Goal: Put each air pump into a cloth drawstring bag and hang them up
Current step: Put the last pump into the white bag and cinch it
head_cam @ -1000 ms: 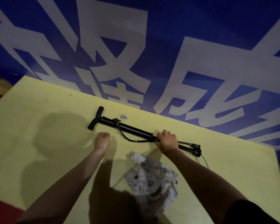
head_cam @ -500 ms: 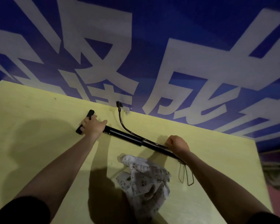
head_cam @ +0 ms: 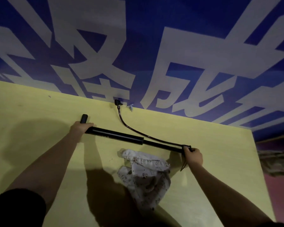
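Note:
A long black air pump (head_cam: 120, 135) stretches across the yellow table (head_cam: 31, 145), held a little above it. My left hand (head_cam: 79, 128) grips its T-handle at the left end. My right hand (head_cam: 193, 155) holds the base end with the folded foot wire. The pump's thin hose (head_cam: 129, 126) curves up to its nozzle (head_cam: 117, 102) at the table's far edge. A crumpled white patterned cloth drawstring bag (head_cam: 146, 174) lies on the table just below the pump, between my arms.
A blue banner with large white characters (head_cam: 170, 54) covers the floor beyond the table's far edge. A small pale scrap (head_cam: 130, 108) lies by the nozzle. To the right of the table is reddish floor with a grey mottled object (head_cam: 277, 163).
My left hand went from the table to the pump's handle. The pump has been lifted and pulled out longer, my right hand slid to its base end, and the hose swung out toward the far edge.

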`<state>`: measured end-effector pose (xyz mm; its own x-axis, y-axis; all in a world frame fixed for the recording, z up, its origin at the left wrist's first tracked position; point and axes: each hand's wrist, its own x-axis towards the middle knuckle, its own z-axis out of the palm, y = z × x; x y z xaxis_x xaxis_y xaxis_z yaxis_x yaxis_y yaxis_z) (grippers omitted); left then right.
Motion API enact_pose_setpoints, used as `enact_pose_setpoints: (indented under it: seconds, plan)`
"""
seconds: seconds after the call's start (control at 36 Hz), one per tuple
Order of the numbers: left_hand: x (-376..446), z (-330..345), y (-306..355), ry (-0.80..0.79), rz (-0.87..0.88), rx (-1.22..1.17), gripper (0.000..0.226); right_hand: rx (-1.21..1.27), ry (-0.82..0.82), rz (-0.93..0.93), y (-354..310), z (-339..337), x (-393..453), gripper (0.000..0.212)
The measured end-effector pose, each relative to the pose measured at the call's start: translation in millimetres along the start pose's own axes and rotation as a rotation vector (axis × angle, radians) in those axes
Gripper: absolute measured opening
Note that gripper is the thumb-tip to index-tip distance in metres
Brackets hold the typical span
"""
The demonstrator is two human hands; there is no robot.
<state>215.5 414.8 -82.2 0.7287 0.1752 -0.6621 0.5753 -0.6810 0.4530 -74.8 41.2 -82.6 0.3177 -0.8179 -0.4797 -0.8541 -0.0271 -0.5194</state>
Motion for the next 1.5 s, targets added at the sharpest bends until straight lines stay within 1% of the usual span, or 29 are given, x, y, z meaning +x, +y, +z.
enact_pose_setpoints:
  seconds: [0.03, 0.11, 0.25, 0.33, 0.42, 0.47, 0.53, 0.61, 0.69, 0.75, 0.86, 1.0, 1.25, 1.36, 1.44, 1.5]
  plan:
    - [-2, -1, -3, -0.045, -0.012, -0.001, 0.064, 0.023, -0.011, 0.02, -1, -3, 5, 0.033]
    - [-13, -3, -10, -0.144, 0.002, 0.045, 0.047, 0.03, -0.019, 0.07, -3, -13, 16, 0.04]
    - [-25, 0, -12, -0.114, 0.129, 0.054, 0.043, 0.111, -0.051, 0.037, -14, -20, 21, 0.032]
    - [-35, 2, -10, -0.104, 0.146, 0.066, 0.045, 0.297, -0.048, 0.026, -24, -20, 9, 0.019]
    - [-51, 3, -9, -0.128, 0.174, 0.059, 0.045, 0.473, -0.072, -0.032, -30, -27, -5, 0.027]
    - [-62, 3, -7, -0.134, 0.195, 0.041, 0.05, 0.545, -0.081, -0.069, -31, -34, -13, 0.026]
    - [-74, 2, -3, -0.127, 0.215, 0.017, 0.055, 0.587, -0.082, -0.115, -31, -42, -19, 0.024]
    - [-99, 1, 6, -0.082, 0.249, -0.021, 0.049, 0.583, -0.095, -0.247, -33, -58, -31, 0.021]
    - [-121, 2, 12, -0.066, 0.296, -0.061, 0.049, 0.601, -0.111, -0.355, -31, -77, -43, 0.017]
    - [-136, 3, 14, -0.067, 0.324, -0.071, 0.049, 0.604, -0.138, -0.383, -29, -87, -48, 0.022]
    - [-166, 10, 15, -0.06, 0.366, -0.067, 0.049, 0.669, -0.225, -0.367, -21, -101, -59, 0.035]
    - [-195, 22, 10, -0.066, 0.395, -0.09, 0.05, 0.663, -0.234, -0.365, -6, -111, -74, 0.043]
    - [-244, 64, 11, -0.077, 0.411, -0.159, 0.037, 0.654, -0.258, -0.448, 17, -134, -87, 0.055]
    - [-269, 86, 13, -0.072, 0.43, -0.197, 0.028, 0.676, -0.293, -0.452, 24, -143, -90, 0.045]
    - [-283, 95, 10, -0.052, 0.47, -0.25, 0.024, 0.754, -0.338, -0.385, 30, -150, -89, 0.034]
    - [-290, 94, 9, -0.051, 0.525, -0.302, 0.02, 0.851, -0.398, -0.3, 33, -156, -87, 0.025]
